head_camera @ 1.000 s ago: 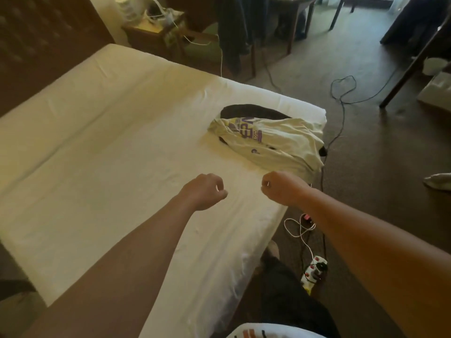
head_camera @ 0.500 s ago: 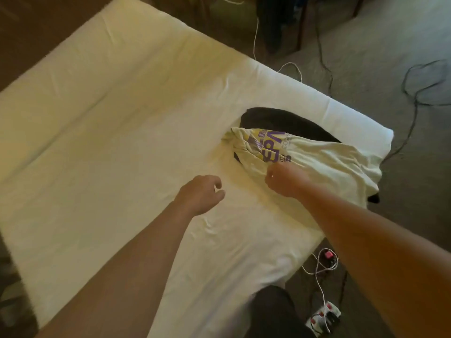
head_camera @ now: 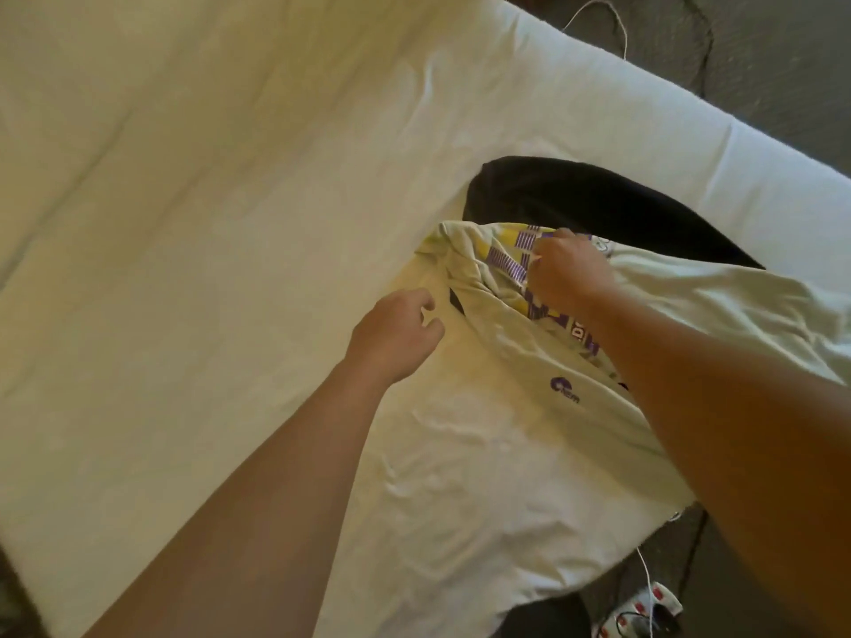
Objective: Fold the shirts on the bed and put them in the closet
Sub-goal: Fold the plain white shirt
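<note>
A cream shirt [head_camera: 529, 389] with purple and yellow print lies crumpled near the right edge of the bed [head_camera: 207, 223]. Under it, farther back, lies a black shirt [head_camera: 598, 204]. My right hand [head_camera: 564, 271] is on the printed part of the cream shirt with its fingers curled into the cloth, gripping it. My left hand [head_camera: 396, 336] hovers just left of the shirt's edge, fingers loosely curled, holding nothing.
The white sheet covers the rest of the bed to the left. Dark carpet [head_camera: 760, 48] with cables lies beyond the far edge. A power strip [head_camera: 640, 614] with a white cable sits on the floor at the bottom right.
The view has closed in on the shirts. My right hand reached forward onto the cream shirt and gripped its printed part. My left hand moved up to the shirt's left edge.
</note>
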